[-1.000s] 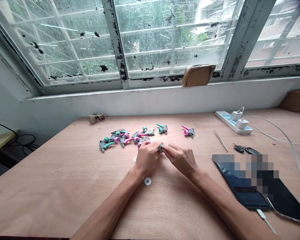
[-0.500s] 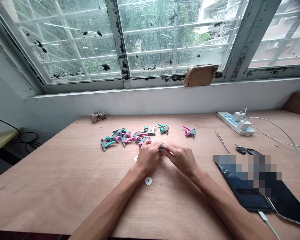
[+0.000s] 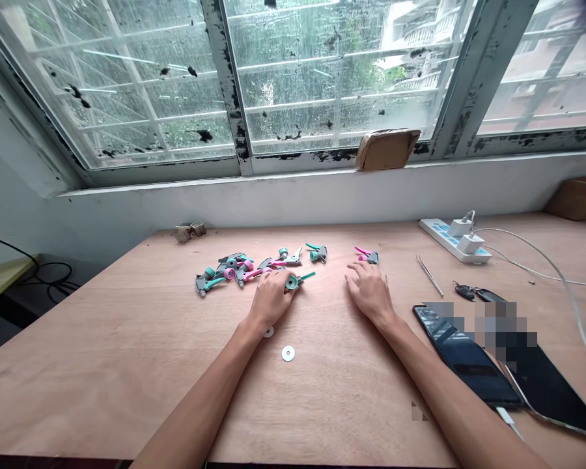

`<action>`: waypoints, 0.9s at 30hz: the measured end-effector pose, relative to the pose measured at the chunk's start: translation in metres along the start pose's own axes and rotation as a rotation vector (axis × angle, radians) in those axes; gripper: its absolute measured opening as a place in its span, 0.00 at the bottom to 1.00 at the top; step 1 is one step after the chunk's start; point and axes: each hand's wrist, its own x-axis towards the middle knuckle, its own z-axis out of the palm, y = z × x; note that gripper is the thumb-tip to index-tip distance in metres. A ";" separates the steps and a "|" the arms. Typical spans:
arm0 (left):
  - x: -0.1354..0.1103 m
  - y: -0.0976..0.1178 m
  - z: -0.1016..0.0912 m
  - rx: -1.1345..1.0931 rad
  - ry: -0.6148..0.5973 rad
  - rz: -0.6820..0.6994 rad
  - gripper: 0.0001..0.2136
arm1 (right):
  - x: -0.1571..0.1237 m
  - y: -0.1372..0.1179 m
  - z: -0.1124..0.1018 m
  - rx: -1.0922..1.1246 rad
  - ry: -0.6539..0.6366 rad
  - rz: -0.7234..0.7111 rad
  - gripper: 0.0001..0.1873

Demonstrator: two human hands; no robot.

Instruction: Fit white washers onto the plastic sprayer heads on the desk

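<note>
My left hand (image 3: pixel 272 296) is closed around a grey trigger spray head with a teal cap (image 3: pixel 292 282); its teal lever points right. To the right, my right hand (image 3: pixel 370 290) holds nothing, fingers spread just in front of a grey spray head with a pink cap and lever (image 3: pixel 371 256). I cannot tell whether the fingertips touch it. Another teal-capped spray head (image 3: pixel 317 253) lies between the hands, farther back. Several more in teal and pink make a pile (image 3: pixel 224 270) beyond my left hand. A white ring washer (image 3: pixel 288 354) lies in front; a second washer (image 3: pixel 269 332) is partly under my left wrist.
Tweezers (image 3: pixel 430 276), sunglasses (image 3: pixel 478 293) and a phone (image 3: pixel 469 358) with a cable lie on the right beside a second dark device (image 3: pixel 551 378). A power strip (image 3: pixel 452 241) with plugged-in chargers sits behind them. Small brown blocks (image 3: pixel 189 232) stand at the back left.
My hands were together on a teal-ringed piece. They have parted: my left hand keeps the teal-capped spray head, while my right has moved right and forward toward the pink one.
</note>
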 end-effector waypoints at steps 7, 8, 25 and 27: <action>0.004 -0.017 0.003 0.034 -0.023 -0.104 0.11 | 0.003 0.023 0.014 -0.233 -0.064 0.336 0.26; 0.004 -0.018 0.003 0.042 -0.025 -0.115 0.11 | 0.003 0.024 0.016 -0.231 -0.101 0.350 0.26; 0.002 -0.011 -0.007 0.004 -0.053 -0.047 0.25 | 0.006 0.036 0.019 -0.173 -0.056 0.330 0.21; 0.001 -0.010 -0.007 -0.007 -0.081 -0.021 0.28 | 0.007 0.035 0.017 -0.157 -0.045 0.342 0.23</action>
